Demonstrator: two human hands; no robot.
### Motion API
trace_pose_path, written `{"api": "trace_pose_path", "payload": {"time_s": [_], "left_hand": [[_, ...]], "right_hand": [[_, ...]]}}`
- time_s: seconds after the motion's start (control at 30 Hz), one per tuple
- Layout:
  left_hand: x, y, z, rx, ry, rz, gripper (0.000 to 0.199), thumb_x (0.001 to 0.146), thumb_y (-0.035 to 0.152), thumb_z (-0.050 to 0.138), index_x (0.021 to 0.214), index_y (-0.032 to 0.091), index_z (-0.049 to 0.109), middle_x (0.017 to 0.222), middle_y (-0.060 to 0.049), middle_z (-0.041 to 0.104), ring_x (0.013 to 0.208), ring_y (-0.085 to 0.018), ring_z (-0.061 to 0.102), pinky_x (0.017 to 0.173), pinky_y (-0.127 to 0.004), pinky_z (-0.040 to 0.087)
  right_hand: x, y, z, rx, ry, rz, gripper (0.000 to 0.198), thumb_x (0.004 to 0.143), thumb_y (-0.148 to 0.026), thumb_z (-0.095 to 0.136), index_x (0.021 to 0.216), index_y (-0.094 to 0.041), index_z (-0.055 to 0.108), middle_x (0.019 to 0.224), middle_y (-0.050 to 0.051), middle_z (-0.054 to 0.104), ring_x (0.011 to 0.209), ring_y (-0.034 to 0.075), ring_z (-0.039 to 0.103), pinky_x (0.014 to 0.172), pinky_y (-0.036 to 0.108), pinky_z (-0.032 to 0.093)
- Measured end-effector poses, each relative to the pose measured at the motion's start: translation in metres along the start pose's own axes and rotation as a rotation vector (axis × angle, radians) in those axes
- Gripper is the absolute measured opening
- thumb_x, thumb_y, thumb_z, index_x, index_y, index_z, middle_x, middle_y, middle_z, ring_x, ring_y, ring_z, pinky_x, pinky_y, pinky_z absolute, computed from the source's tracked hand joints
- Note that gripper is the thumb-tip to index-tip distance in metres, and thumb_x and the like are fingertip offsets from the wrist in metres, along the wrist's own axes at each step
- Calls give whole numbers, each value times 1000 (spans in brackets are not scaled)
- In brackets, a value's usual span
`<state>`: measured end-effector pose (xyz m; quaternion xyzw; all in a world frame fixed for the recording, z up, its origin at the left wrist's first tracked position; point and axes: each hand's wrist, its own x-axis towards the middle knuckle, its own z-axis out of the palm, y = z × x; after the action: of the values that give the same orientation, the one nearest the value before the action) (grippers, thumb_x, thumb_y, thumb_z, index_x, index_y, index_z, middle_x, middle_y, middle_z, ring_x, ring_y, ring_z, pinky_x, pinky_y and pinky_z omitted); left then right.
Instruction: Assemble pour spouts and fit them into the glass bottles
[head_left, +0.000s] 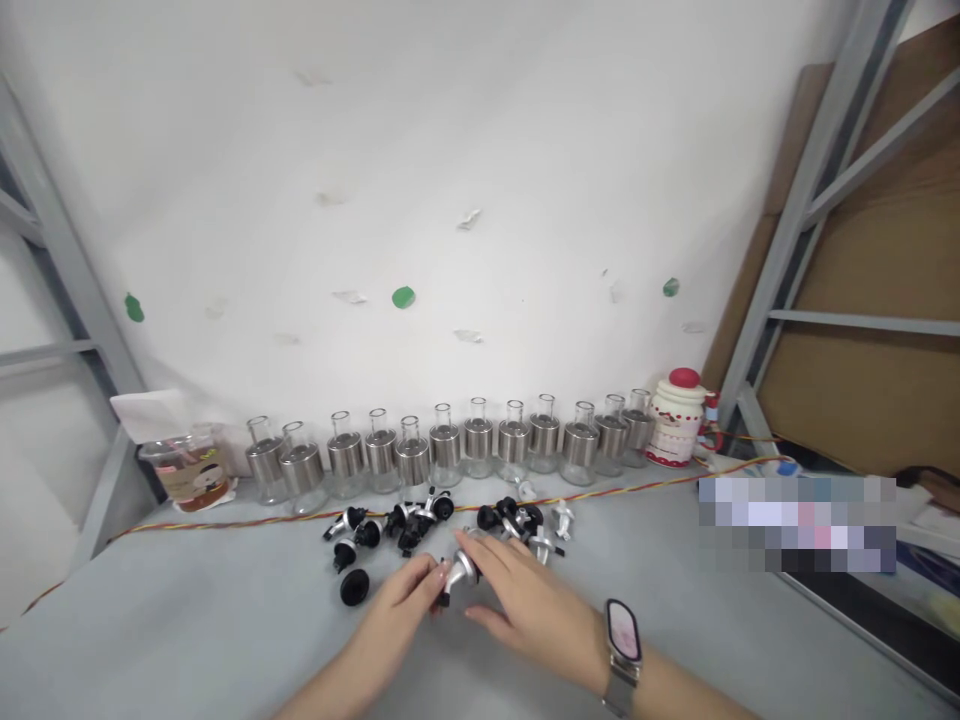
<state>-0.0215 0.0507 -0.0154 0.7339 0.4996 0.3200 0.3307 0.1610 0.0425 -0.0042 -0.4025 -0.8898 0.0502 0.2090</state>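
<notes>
A single head-worn camera gives the only view, so no second view shares any part of the scene. It looks forward and slightly down over a grey tabletop [187,620] toward a white wall [480,180] that fills the upper two thirds of the frame. The lens sits close to the work: the person's left hand [401,605] and right hand [525,600] enter from the bottom centre of the frame. A row of glass bottles [450,450] crosses mid-frame at the foot of the wall. Wide-angle bending tilts the metal shelf frames at the left and right edges.
</notes>
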Motion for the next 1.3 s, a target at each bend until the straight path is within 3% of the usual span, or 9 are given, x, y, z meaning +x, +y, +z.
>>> {"api": "trace_pose_path", "payload": {"time_s": [0.13,0.33,0.47,0.67,0.83,1.0,1.13,1.3], "left_hand": [[-7,5,3,-152,-69,-9,33,82,44,35,61,19,42,62,4,44,64,-13,45,61,-22,37],[-9,2,-6,296,-7,251,23,84,35,41,72,19,51,71,0,52,68,-15,48,64,-26,38],[-11,4,-10,555,56,400,16,83,32,45,81,19,54,76,-3,56,73,-19,52,66,-31,42],[-12,1,-7,573,23,472,13,86,25,38,89,20,51,85,-4,56,80,-19,53,71,-32,44],[-12,0,-7,545,22,449,13,86,26,38,88,21,50,85,-4,56,81,-18,53,72,-32,45],[-10,-3,-5,564,87,400,13,85,27,41,82,20,52,79,-3,56,75,-19,54,68,-32,44],[-8,-6,0,427,114,261,17,82,34,45,74,20,51,70,-1,54,66,-17,53,62,-28,43],[-8,-6,8,87,129,6,29,79,44,46,65,20,44,61,3,50,58,-14,48,55,-24,38]], "right_hand": [[0,0,1,95,13,61,39,79,-24,54,116,-19,46,102,6,60,94,21,52,88,36,37],[0,-4,-4,231,3,136,22,77,-29,56,98,-24,56,81,0,63,76,17,55,67,26,43],[0,-6,-4,248,7,151,20,75,-31,58,94,-24,58,80,0,62,75,16,56,66,25,43],[-2,-5,0,224,-16,118,32,73,-24,59,104,-23,53,87,1,63,81,18,55,70,27,44],[-4,-4,5,142,6,34,50,76,-19,55,122,-18,39,102,7,61,92,21,55,89,36,37],[-3,-5,7,93,5,-14,43,79,-19,53,120,-19,40,107,7,58,97,21,54,92,38,34],[-4,-5,7,109,-3,28,35,78,-16,53,112,-18,45,103,6,59,94,21,53,89,38,37],[-5,-4,9,169,29,54,34,81,-20,50,114,-19,44,107,6,58,97,21,52,88,37,38]]}}
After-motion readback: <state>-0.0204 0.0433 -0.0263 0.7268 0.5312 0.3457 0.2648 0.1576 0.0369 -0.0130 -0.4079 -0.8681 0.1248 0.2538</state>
